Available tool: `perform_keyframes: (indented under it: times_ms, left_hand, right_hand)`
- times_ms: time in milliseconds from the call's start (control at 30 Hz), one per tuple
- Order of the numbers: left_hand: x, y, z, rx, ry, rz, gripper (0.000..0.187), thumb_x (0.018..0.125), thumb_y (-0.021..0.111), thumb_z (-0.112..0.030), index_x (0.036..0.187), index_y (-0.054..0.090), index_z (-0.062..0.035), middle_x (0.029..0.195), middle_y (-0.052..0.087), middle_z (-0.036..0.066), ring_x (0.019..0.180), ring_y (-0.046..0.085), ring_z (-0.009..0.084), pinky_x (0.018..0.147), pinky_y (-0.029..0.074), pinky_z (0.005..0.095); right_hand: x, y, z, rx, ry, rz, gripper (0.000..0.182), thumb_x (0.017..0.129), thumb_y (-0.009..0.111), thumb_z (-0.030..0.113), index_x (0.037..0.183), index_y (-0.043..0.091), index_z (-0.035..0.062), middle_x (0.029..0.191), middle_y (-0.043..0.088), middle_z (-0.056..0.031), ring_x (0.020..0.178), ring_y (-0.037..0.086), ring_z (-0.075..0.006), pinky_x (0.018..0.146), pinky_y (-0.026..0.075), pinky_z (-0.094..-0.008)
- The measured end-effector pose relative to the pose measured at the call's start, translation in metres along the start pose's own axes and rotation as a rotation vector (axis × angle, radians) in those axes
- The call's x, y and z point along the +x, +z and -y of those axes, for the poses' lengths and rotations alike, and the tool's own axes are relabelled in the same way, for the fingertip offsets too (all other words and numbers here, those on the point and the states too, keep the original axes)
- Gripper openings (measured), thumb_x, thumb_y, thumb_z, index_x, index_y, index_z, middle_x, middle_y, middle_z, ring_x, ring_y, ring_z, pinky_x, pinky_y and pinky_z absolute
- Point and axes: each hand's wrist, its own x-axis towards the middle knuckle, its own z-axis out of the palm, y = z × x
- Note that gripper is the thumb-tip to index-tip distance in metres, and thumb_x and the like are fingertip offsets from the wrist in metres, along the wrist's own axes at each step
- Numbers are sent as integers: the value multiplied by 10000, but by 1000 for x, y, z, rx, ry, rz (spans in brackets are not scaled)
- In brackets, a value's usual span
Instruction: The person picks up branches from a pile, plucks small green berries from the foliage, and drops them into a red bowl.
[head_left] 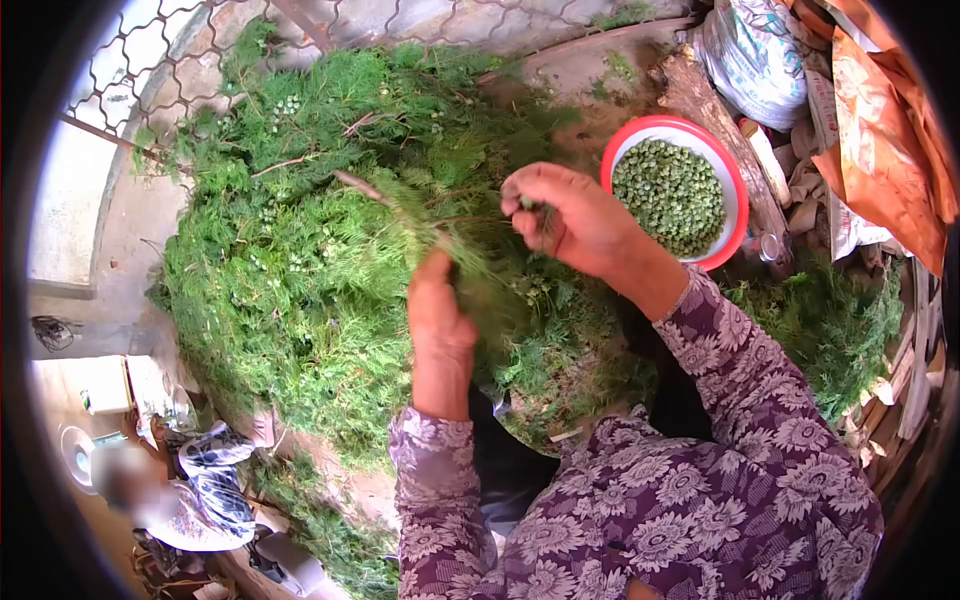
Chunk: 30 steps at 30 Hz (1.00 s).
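My left hand (440, 325) is closed around a leafy evergreen branch (410, 215), its bare woody end pointing up and left; the foliage near the hand is blurred. To the right of it, my right hand (580, 215) is raised with its fingers curled in. Small greenish bits that look like cones show between those fingers, partly hidden. Just beyond my right wrist stands a red-rimmed white basin (738, 190) holding many small green cones (668, 195). Beneath both hands spreads a large heap of cut evergreen branches (290, 240), some bearing cones.
A wire mesh (150, 60) borders the heap at the back left. At right are a log (715, 110), a white plastic sack (755, 60) and an orange sack (885, 140). Another person (200, 495) sits at lower left. More branches (820, 335) lie at right.
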Motion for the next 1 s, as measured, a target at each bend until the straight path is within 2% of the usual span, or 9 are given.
perform_keyframes:
  times_ms: [100,267,367,600,700,767,800,867,1000]
  left_hand:
    - [1,-6,14,85,-60,89,264,844,588,-293,890,569,-34,874,586,73,787,562,177,687,489,320]
    - [-5,0,16,114,-51,94,277,811,638,-293,886,587,-31,901,595,57,769,560,139,670,482,289]
    - [-10,7,17,120,24,206,267,784,673,-255,895,603,-23,890,607,50,750,556,116,654,467,263]
    - [-3,-5,20,220,34,105,178,757,680,-117,877,607,-7,825,610,41,726,543,107,683,431,228]
    - [-5,-9,19,213,53,75,144,754,670,-92,849,603,-7,804,599,31,717,534,109,679,426,234]
    - [-6,-10,18,200,57,66,128,750,666,-78,833,601,-6,790,592,26,712,530,110,673,425,240]
    - [-7,-9,18,200,79,70,109,752,653,-72,822,599,-7,783,587,24,705,525,112,664,423,241]
    - [-7,-9,17,200,101,76,90,754,639,-65,810,597,-9,776,583,21,697,520,114,655,421,242]
    - [-13,-13,14,232,60,149,73,760,605,-69,800,593,-8,738,577,27,667,506,112,630,407,235]
  right_hand:
    - [6,-12,-6,-13,-20,-71,134,883,489,172,844,553,61,770,554,-20,653,543,-112,514,426,-219]
    - [5,-8,-16,20,103,-136,351,919,432,374,929,551,44,902,539,-53,814,535,-158,675,448,-294]
    - [9,-9,-20,87,122,-125,387,920,420,390,953,550,27,921,531,-67,844,529,-169,700,451,-290]
    - [10,-8,-28,75,113,-40,448,914,405,428,971,548,7,938,527,-71,868,524,-170,749,455,-293]
    - [9,-10,-25,78,148,-112,344,879,510,379,948,527,43,931,505,-41,821,515,-144,684,447,-285]
    - [11,-15,-25,-37,115,-126,215,855,564,243,932,541,43,879,536,-33,794,528,-131,656,444,-262]
    - [13,-20,-27,-35,113,-127,215,855,564,243,932,541,43,879,536,-33,794,528,-131,656,444,-262]
    - [18,-27,-27,14,101,-53,130,825,553,29,953,546,13,896,549,-50,760,548,-106,589,452,-216]
    - [24,-37,-8,140,87,-50,157,793,557,-38,945,545,1,883,561,-66,722,554,-111,567,452,-191]
